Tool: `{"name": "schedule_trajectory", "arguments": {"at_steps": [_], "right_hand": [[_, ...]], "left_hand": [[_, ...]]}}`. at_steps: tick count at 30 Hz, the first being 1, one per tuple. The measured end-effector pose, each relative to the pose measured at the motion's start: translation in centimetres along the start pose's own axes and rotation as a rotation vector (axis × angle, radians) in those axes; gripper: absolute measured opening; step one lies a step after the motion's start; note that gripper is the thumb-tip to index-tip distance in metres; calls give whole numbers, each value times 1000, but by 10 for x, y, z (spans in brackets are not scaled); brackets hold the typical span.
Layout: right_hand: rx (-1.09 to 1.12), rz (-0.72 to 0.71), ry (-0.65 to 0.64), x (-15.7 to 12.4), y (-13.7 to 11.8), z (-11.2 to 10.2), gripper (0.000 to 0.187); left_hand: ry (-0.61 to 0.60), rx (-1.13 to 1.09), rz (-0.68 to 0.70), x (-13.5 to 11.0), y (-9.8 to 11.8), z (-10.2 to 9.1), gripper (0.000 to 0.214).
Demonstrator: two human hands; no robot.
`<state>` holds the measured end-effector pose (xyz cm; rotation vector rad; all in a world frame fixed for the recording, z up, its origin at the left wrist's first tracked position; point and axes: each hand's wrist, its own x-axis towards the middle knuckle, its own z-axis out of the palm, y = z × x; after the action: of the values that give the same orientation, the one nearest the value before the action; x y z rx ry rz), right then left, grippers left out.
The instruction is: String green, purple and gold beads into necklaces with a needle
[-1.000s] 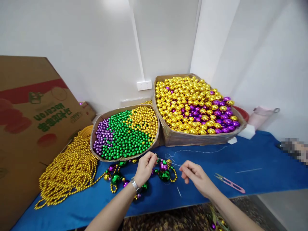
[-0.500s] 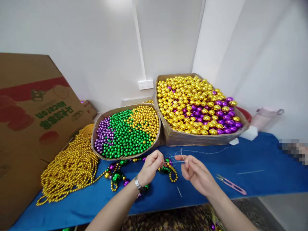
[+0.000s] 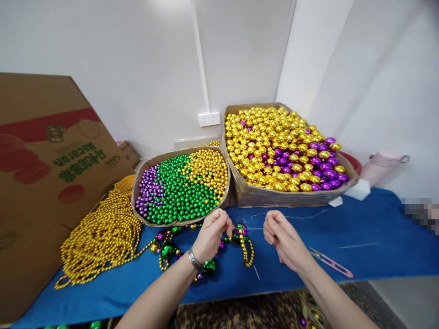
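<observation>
while the left hand [image 3: 212, 234] pinches a pale thread [image 3: 254, 228], the right hand [image 3: 284, 240] grips it too
it runs straight between their closed fingers above the blue cloth [image 3: 236, 282]; a beaded garland [image 3: 167, 250] lies around the left hand, before the smaller bead box [image 3: 143, 166], with pink snips [image 3: 332, 262] near the right wrist

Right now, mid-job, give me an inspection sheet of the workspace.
Surface: blue cloth, bearing a smaller bead box and a larger bead box.
Job's things: pale thread stretched between left hand and right hand; bead garland near the left.
Clutter: pink-handled snips right of the right hand; gold bead strands heaped beside a carton.
Hands: both pinching the thread.
Cables: nothing seen, only a white strip down to a socket.
Surroundings: pale walls, pink container.
</observation>
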<state>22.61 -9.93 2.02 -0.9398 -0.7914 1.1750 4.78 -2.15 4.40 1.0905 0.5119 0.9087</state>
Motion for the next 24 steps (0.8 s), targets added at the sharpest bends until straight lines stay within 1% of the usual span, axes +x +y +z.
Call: {"name": "schedule_trajectory", "arguments": {"at_steps": [1,2,4,5,7,9,10,12,14,17,18,20,21,24], "right_hand": [[-90,-29,-7,0,-6,0,17],[-224,-73,-21,0,-12,1,22],[-603,-198,-86,2,-25,3,40],[-818,-281,-130,5,-30,4,43],[-1184,-465,-199,12,-39,8,37],[-1457,-647,-236,21,-48,12,29],[-1562,-735,-237,26,-54,14,29],[-1717,-895,-225,37,-71,20,34],[-1831,-1077,-192,47,-96,28,36],[-1960,-1365,-156,62,-141,45,37],[-1996,-1421,-146,66,-156,51,38],[-2071,-1474,-140,74,-185,66,42],[-2108,-1466,-142,77,-198,74,45],[-2241,-1437,-110,82,-231,96,56]], "left_hand": [[-4,15,21,2,5,4,23],[-11,21,37,4,10,8,22],[-23,17,46,9,20,17,21],[-28,17,47,12,25,22,21],[-41,41,62,19,34,30,22],[-68,93,85,27,46,36,22],[-88,118,100,32,53,39,22],[-135,151,138,40,71,46,20],[-166,174,198,48,93,53,19],[-158,254,297,56,132,66,18],[-137,292,329,57,145,71,18],[-81,371,385,60,171,79,17],[-63,406,410,61,183,82,18],[-82,476,503,62,213,87,20]]}}
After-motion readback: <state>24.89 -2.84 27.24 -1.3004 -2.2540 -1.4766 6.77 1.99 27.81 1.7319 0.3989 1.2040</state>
